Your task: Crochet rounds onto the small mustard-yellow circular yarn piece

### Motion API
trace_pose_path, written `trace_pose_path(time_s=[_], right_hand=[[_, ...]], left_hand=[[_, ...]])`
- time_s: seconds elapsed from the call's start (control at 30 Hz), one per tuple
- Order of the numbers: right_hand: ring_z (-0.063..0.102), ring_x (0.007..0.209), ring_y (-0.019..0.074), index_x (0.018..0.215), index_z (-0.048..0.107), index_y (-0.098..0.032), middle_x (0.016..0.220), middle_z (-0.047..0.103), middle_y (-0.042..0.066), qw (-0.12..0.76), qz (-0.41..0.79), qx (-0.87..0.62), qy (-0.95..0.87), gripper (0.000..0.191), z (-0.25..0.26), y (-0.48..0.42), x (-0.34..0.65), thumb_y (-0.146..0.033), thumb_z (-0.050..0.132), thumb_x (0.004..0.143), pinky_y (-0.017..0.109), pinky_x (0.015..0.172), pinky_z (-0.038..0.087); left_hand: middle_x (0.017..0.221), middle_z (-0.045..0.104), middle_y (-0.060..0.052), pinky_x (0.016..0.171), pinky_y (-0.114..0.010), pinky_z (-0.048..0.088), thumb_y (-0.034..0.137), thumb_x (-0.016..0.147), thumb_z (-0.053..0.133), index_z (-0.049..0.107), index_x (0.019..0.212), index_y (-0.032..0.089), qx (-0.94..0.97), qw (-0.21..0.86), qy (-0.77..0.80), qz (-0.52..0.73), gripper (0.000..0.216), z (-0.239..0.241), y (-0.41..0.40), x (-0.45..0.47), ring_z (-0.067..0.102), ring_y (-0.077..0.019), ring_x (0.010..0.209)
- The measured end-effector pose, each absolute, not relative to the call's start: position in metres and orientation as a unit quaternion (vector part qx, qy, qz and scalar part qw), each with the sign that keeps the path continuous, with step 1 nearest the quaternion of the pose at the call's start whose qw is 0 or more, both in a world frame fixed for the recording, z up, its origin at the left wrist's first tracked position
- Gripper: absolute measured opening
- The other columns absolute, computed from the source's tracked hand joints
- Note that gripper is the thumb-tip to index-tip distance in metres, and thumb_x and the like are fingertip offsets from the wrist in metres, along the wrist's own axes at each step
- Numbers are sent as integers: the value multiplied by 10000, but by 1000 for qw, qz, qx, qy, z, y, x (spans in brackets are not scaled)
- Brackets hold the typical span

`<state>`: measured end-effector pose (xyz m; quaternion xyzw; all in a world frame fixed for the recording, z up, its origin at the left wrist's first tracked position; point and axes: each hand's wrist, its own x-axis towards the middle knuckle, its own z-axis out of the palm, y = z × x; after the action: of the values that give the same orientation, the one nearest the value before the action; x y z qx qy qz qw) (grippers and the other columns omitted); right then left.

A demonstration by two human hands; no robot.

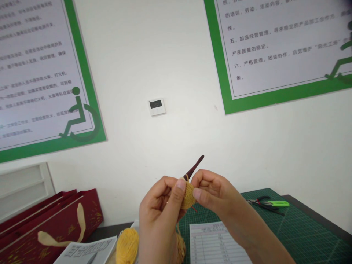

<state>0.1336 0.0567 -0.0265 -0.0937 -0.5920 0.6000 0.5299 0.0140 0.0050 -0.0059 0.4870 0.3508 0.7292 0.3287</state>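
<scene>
Yellow crochet piece (188, 196) sits just below frame ctr, held up in the air above the counter (110, 231) and pinched btw both hands. It's small, a little rounded cap, so I'd judge the work early on: shape begun, most left to do. A bit of red thread hangs at its lower edge, prob. a marker.

Left hand (159, 212) is closed on the piece, thumb pressed on its front. Right hand (213, 192) is closed too, fingertips at the piece's right side, and seems to grip the dark crochet hook (194, 168). The hook's free end pokes up & right; its working tip is hidden in the yarn.

At the bottom edge, left of ctr, a yellow yarn ball (127, 245) looks plump, i.e. plenty unused. Right of it a printed sheet (217, 242) lies on a green cutting mat (302, 234), w/ green-handled pliers (268, 204) at mid right. Red gift bags (55, 223) fill lower left.
</scene>
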Motion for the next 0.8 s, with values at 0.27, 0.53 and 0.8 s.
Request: trace_pose_path(time_s=[0.27, 0.53, 0.8], right_hand=[[460, 706, 128, 795, 572, -187, 742, 553, -29, 526, 605, -68, -594, 336, -27, 57, 133, -425, 808, 793, 268, 682, 340], [509, 726, 143, 823, 601, -190, 763, 574, -20, 534, 592, -100, -595, 355, -23, 52, 133, -463, 821, 766, 288, 708, 376], [533, 715, 135, 800, 609, -187, 757, 601, -22, 542, 601, -105, -578, 364, -22, 51, 134, -435, 865, 725, 279, 704, 389]], left_hand=[[598, 490, 25, 484, -181, 283, 385, 765, 818, 638, 636, 162, 492, 331, 352, 724, 314, -6, 3, 13, 382, -93, 553], [593, 488, 25, 481, -187, 290, 396, 740, 836, 636, 614, 163, 494, 326, 355, 723, 331, -5, 5, 11, 392, -95, 549], [596, 488, 25, 491, -189, 293, 397, 775, 814, 633, 623, 166, 517, 329, 353, 707, 331, -7, 6, 9, 384, -96, 556]])
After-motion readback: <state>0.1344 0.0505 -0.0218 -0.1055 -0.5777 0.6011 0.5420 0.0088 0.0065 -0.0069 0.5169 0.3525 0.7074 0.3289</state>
